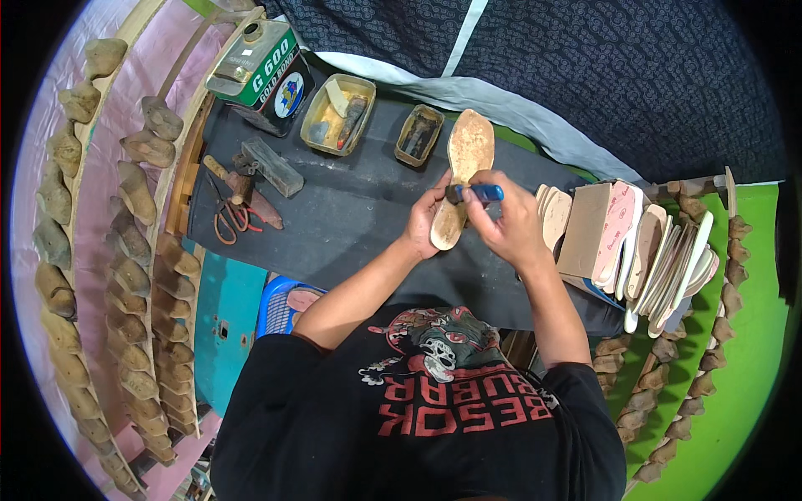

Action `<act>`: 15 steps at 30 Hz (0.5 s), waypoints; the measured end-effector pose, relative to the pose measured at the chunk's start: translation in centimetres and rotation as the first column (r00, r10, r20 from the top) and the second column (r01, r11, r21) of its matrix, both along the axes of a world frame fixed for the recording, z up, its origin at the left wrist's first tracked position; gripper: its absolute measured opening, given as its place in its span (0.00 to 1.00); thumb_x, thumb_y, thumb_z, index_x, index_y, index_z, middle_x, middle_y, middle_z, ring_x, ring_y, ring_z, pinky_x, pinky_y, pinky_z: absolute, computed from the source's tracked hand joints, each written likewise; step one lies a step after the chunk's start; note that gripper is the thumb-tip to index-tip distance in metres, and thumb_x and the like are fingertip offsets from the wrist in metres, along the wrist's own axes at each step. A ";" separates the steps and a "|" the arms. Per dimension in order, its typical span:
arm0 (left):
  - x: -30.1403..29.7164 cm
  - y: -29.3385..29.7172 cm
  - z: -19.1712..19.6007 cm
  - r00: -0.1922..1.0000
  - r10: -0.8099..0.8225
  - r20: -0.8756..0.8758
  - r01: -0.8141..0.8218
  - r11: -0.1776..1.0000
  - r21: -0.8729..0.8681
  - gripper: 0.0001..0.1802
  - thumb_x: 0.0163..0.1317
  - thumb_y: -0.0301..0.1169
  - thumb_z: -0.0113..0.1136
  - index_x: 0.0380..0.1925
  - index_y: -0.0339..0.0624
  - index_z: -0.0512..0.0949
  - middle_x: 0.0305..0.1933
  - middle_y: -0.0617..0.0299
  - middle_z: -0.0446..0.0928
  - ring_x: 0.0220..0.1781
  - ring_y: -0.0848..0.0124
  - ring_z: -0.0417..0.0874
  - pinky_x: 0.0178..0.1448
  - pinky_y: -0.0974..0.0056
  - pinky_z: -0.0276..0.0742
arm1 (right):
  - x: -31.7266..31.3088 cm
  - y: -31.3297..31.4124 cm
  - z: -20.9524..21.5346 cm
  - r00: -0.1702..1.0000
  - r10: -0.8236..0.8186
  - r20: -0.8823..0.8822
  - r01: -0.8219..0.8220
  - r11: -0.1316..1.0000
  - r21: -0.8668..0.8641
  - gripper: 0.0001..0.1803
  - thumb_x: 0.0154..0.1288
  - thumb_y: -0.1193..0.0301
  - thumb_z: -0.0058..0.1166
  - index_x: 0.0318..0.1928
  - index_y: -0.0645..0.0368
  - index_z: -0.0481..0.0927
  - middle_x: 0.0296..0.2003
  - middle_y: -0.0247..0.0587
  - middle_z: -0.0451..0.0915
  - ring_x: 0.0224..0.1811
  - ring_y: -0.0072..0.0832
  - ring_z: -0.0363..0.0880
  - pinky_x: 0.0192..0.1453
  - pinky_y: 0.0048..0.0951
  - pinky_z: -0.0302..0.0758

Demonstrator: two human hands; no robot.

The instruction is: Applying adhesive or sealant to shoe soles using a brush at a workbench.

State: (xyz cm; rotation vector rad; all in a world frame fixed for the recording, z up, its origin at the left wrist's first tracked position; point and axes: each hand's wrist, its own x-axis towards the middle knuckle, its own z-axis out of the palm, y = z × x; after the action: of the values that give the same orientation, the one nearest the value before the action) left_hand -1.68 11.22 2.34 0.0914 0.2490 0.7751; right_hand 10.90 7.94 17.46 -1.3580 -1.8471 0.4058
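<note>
Looking down from the head view: the left hand (426, 219) grips a tan shoe insole (464, 171) by its lower edge, fingers closed around the heel end, the insole held upright above the dark tabletop (351, 217) with its toe pointing away from the person; the right hand (510, 221) is closed on a blue-handled brush (476, 193), its dark head touching the insole near the middle; both hands are close together, just above the tabletop's near half. On the far part of the tabletop stand a green adhesive can (261, 63), a yellow rectangular tray (338, 114) with a brush lying in it, and a smaller dark tray (418, 134); to the left lie a grey oblong block (271, 166), a hammer (230, 179) and red-handled scissors (230, 219). To the right, near the right hand, a stack of insoles (660, 250) stands on edge, leaning together. Along the left edge, rows of wooden shoe lasts (134, 250) sit on racks; more lasts (710, 351) line the right side against a green surface. A blue basket (280, 305) shows beneath the left forearm.
</note>
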 end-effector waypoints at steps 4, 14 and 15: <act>-0.2 0.6 1.5 1.000 0.009 0.014 -0.010 0.995 0.100 0.35 0.72 0.38 0.43 0.79 0.51 0.54 0.75 0.58 0.67 0.74 0.64 0.71 0.78 0.56 0.65 | -0.9 -1.1 0.2 0.996 0.083 0.022 -0.083 0.996 -0.016 0.08 0.64 0.74 0.63 0.41 0.63 0.79 0.31 0.46 0.84 0.30 0.41 0.85 0.36 0.35 0.79; -0.2 1.5 0.0 0.997 -0.011 0.076 0.006 0.997 0.074 0.35 0.74 0.39 0.42 0.80 0.57 0.53 0.73 0.60 0.70 0.68 0.64 0.78 0.61 0.53 0.80 | 0.3 0.5 0.3 0.994 -0.088 -0.068 0.090 0.995 0.030 0.07 0.66 0.76 0.62 0.41 0.64 0.80 0.29 0.46 0.83 0.28 0.36 0.85 0.34 0.33 0.79; -0.2 1.5 -0.2 0.997 -0.032 0.071 0.024 0.993 0.112 0.34 0.74 0.39 0.42 0.80 0.57 0.53 0.73 0.60 0.70 0.67 0.64 0.78 0.61 0.53 0.81 | 0.3 0.6 0.1 0.997 -0.069 -0.036 0.070 0.997 0.022 0.08 0.65 0.75 0.63 0.42 0.64 0.79 0.30 0.46 0.83 0.30 0.38 0.86 0.36 0.35 0.80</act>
State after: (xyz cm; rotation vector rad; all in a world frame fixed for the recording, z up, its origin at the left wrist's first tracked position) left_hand -1.89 12.73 2.13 0.1705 0.1351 0.7628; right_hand 11.23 8.52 17.56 -1.3867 -1.7649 0.3689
